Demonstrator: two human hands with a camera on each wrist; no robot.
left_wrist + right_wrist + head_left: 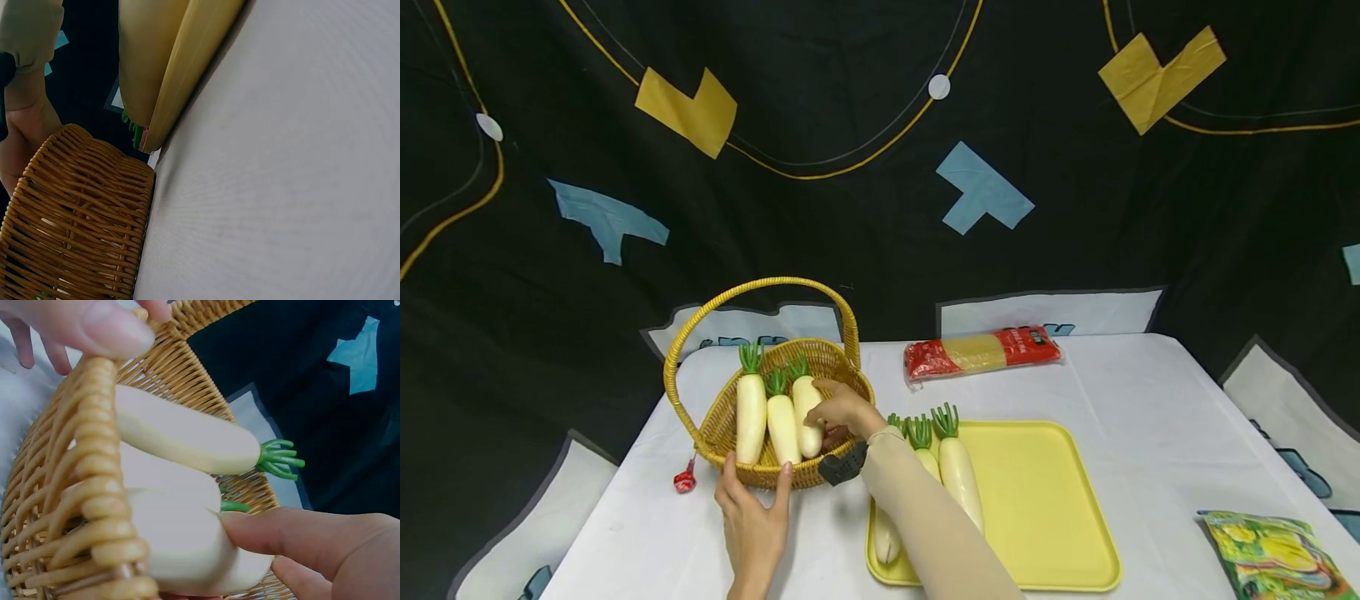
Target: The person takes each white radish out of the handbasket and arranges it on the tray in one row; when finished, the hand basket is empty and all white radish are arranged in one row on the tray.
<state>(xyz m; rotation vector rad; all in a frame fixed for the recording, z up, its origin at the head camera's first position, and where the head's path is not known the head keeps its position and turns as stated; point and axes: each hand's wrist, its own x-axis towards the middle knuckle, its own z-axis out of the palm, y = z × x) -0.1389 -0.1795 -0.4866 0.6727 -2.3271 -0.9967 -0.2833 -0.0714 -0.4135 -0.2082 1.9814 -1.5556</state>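
The white radish point(807, 410) in hand lay inside the wicker basket point(805, 477), just left of the centre of the head view, the rightmost of three there. The right hand point(847, 410) had it clamped between thumb and fingers, as the right wrist view showed, while the left hand point(754, 517) rested its spread digits against the basket's front rim, thumb and fingers apart. To settle the radish well, the judgement was to keep that pinch light on its smooth side, lower it flush beside its neighbour without scraping the leaves, and let the left hand steady the rim until the weight was down.

Its long axis ran nearly up and down the head view, leaning a little left at the top: green leaves toward the top of the frame, bare end toward the bottom. The middle radish point(783, 427) and the left radish point(751, 417) pointed their leaves the same way. A dark reddish thing point(835, 437) beside it was too covered to identify.

Farther out, the yellow tray point(1037, 508) at lower centre-right bore more radishes point(961, 479), partly hidden by the sleeve point(932, 517). A red packet point(985, 352) lay above the tray.
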